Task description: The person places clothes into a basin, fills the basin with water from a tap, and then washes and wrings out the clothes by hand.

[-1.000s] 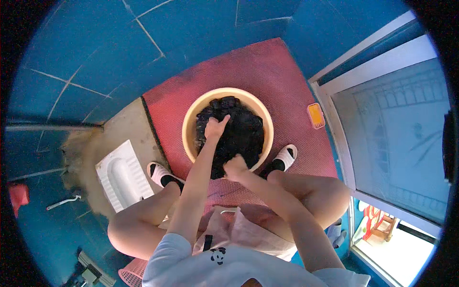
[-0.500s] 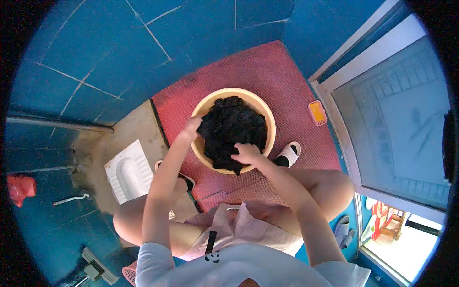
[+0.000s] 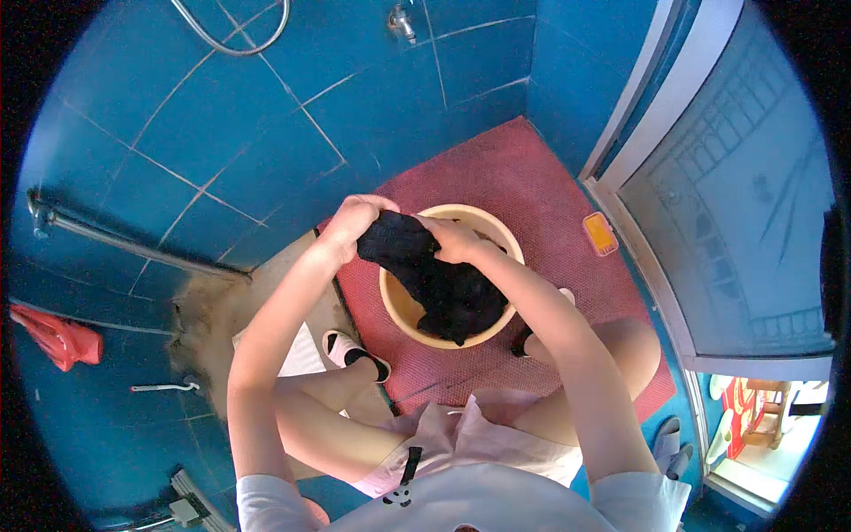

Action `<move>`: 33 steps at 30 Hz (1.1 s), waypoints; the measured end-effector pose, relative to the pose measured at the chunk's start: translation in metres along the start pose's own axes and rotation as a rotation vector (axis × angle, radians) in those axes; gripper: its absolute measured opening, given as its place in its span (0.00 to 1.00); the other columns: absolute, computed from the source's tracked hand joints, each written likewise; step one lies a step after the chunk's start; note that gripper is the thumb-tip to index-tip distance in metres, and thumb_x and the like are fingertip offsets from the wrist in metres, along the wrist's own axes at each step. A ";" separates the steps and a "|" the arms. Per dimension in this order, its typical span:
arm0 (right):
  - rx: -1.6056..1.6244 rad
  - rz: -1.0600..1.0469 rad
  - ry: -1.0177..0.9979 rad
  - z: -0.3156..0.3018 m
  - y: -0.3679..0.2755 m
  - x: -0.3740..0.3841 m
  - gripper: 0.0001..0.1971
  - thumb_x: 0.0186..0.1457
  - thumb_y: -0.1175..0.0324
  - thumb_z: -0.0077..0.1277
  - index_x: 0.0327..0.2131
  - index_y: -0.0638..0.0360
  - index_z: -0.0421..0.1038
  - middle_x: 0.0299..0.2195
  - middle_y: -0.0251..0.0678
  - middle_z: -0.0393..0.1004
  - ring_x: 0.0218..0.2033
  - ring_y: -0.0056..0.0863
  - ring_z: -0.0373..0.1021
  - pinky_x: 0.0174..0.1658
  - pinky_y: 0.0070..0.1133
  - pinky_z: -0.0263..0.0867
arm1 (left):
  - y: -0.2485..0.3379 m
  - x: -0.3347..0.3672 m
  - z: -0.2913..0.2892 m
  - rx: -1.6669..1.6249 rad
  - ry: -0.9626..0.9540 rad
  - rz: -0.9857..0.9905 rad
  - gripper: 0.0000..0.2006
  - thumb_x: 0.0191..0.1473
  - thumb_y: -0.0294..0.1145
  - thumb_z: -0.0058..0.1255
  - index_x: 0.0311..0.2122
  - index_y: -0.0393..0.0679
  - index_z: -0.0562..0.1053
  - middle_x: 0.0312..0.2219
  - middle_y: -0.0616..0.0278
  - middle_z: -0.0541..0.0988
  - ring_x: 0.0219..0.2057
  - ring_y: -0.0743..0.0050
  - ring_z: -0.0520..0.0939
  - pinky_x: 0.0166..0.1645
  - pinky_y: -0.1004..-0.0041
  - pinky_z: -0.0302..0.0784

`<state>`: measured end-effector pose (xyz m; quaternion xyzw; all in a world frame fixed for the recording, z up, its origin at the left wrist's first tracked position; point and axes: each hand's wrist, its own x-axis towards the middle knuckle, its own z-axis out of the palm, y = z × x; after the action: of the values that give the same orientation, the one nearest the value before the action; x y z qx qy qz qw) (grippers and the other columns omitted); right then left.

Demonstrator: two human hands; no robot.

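Observation:
A black cloth garment (image 3: 397,241) is stretched between my two hands over a yellow round basin (image 3: 390,306). My left hand (image 3: 353,223) grips its left end, just past the basin's upper left rim. My right hand (image 3: 456,240) has its fingers closed on the same cloth, above the basin's far part. The rest of the dark fabric (image 3: 465,301) hangs down and lies bunched in the basin's right side. What kind of garment it is cannot be made out, and my palms hide part of it.
The basin stands on a red textured mat (image 3: 474,168) between my feet. An orange soap in a pink dish (image 3: 600,234) lies near the glass door (image 3: 736,204). A white squat toilet (image 3: 303,355) is at left, with a metal pipe (image 3: 142,244) and tap (image 3: 402,24) on the blue wall.
Both hands have lifted part of the black cloth from the basin and moved up, closer together. The view has tilted upward, bringing the tap and hose into sight.

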<state>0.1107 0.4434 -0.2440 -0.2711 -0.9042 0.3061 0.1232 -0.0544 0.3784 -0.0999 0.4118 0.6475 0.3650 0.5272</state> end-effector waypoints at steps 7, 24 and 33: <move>0.047 -0.080 0.032 -0.017 0.015 0.006 0.18 0.39 0.62 0.53 0.37 0.55 0.68 0.38 0.41 0.68 0.42 0.40 0.63 0.46 0.30 0.58 | 0.054 -0.030 -0.001 0.106 0.023 0.176 0.06 0.31 0.22 0.32 0.11 0.44 0.61 0.12 0.70 0.63 0.16 0.81 0.61 0.22 0.79 0.54; 0.272 -0.140 0.528 -0.146 -0.029 -0.003 0.13 0.43 0.64 0.50 0.31 0.62 0.66 0.28 0.47 0.70 0.32 0.41 0.68 0.34 0.27 0.61 | 0.135 -0.069 -0.044 0.046 0.014 0.517 0.07 0.38 0.25 0.33 0.13 0.48 0.56 0.15 0.70 0.60 0.19 0.81 0.60 0.23 0.80 0.53; 0.158 -0.256 0.595 -0.201 -0.082 0.026 0.10 0.43 0.69 0.48 0.31 0.61 0.67 0.29 0.45 0.70 0.33 0.41 0.67 0.35 0.25 0.62 | 0.164 -0.085 -0.082 0.084 0.164 0.549 0.05 0.38 0.23 0.29 0.18 0.48 0.57 0.18 0.71 0.62 0.21 0.81 0.61 0.26 0.79 0.55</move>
<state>0.1330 0.5014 -0.0346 -0.2222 -0.8290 0.2646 0.4398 -0.1018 0.3618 0.0963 0.5624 0.5668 0.4990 0.3369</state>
